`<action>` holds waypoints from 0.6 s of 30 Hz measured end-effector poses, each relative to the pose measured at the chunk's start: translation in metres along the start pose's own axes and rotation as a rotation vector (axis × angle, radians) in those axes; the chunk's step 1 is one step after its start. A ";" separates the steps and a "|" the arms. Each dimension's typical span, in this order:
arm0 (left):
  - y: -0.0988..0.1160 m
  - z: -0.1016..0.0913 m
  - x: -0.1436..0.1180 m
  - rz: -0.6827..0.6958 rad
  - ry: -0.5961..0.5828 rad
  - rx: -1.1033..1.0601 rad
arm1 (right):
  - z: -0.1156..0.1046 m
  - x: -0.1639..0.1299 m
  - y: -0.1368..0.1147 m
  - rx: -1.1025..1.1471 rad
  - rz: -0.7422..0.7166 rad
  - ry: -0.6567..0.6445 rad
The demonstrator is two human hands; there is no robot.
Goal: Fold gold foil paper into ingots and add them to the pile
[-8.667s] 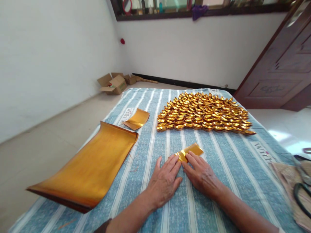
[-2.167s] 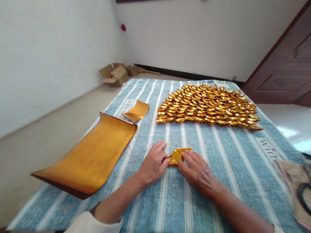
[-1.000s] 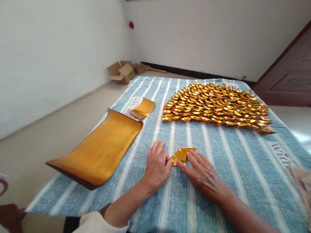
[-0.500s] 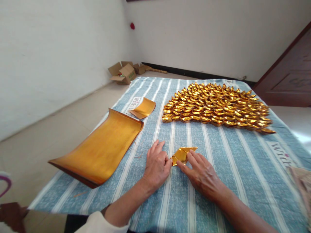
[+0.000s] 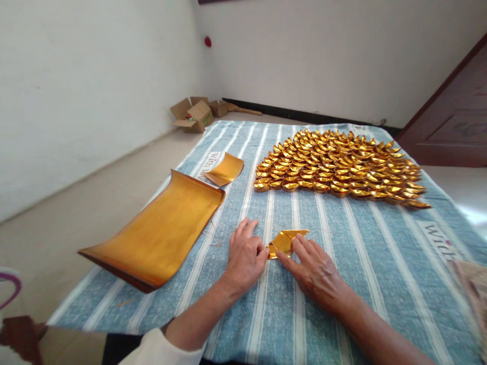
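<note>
A folded piece of shiny gold foil paper (image 5: 283, 243), slanted like a parallelogram, lies on the striped cloth between my hands. My left hand (image 5: 245, 253) pinches its lower left corner between thumb and forefinger, while the other fingers stretch forward over the cloth. With thumb and fingertips, my right hand (image 5: 317, 268) presses on the paper's right part and front edge. Beyond it, rows of finished gold paper ingots (image 5: 335, 167) stand packed close together. A thick stack of flat gold paper sheets (image 5: 160, 228), curled at its ends, rests to the left.
A small curled gold sheet (image 5: 225, 170) lies behind the large stack. The blue and white cloth (image 5: 216, 304) covers the table. Open cardboard boxes (image 5: 196, 116) sit on the floor by the far wall. At the right stands a dark red door (image 5: 452, 116).
Almost nothing differs. Both hands stay on the folded paper, with only a slight shift of the left fingers and of the view.
</note>
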State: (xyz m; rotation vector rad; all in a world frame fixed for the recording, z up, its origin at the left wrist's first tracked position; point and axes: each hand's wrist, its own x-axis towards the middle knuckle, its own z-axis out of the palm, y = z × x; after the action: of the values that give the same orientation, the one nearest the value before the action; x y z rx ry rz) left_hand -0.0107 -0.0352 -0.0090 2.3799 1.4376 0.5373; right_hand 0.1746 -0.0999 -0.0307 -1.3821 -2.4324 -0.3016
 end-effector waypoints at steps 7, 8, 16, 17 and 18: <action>0.000 -0.002 0.002 0.000 -0.008 0.012 | 0.002 -0.001 -0.001 -0.010 0.006 0.003; 0.000 -0.002 0.003 -0.002 -0.015 0.008 | 0.002 -0.001 -0.001 -0.016 0.005 0.000; 0.000 -0.004 0.004 -0.023 -0.038 -0.016 | 0.000 0.002 -0.005 -0.039 0.023 0.001; 0.000 -0.004 0.004 -0.020 -0.033 -0.020 | 0.000 0.003 -0.006 -0.034 0.033 0.000; -0.001 -0.003 0.004 -0.018 -0.029 -0.022 | 0.000 0.004 -0.007 -0.028 0.046 -0.002</action>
State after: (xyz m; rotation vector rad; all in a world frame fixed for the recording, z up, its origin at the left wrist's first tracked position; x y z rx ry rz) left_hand -0.0107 -0.0308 -0.0057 2.3460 1.4318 0.5100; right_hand 0.1665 -0.1004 -0.0288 -1.4479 -2.4032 -0.3241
